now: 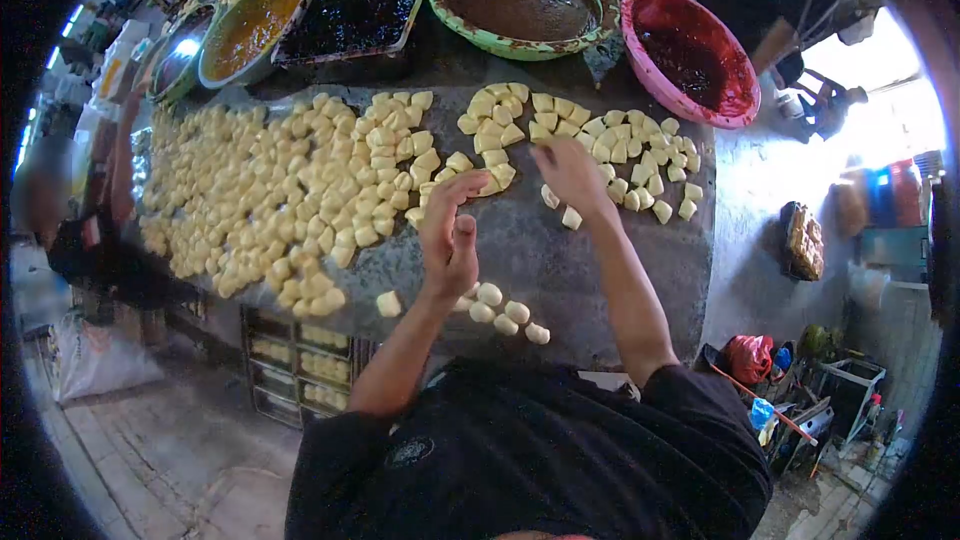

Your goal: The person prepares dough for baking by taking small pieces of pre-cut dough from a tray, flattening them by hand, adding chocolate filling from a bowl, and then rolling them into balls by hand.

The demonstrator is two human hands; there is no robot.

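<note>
Looking down from the head camera, the view takes in a grey stone surface [560, 270] covered with small pale dough pieces. The left hand [448, 240] is raised on edge near the middle, fingers [452, 190] loosely curled and narrow; whether it holds a piece I cannot tell. The right hand [570, 175] reaches farther out, palm down, fingers together and touching the cut dough pieces [620, 155] spread on the far right; nothing is clearly gripped there. Just near the body lie a few rounded dough balls [505, 315], smoother than the rest, and one lone piece [388, 303] sits to their left. A much larger heap of cut pieces [290, 200] fills the left half of the surface. Judging by this, only a handful are shaped and the great bulk remains as rough cuts. At the far edge stand a green bowl [520, 45] of brown filling, a pink bowl [740, 110] of dark red filling, a tray [350, 48] of dark jam and an orange-filled bowl [245, 30]. Another person in black [780, 0] stands at the far right.
</note>
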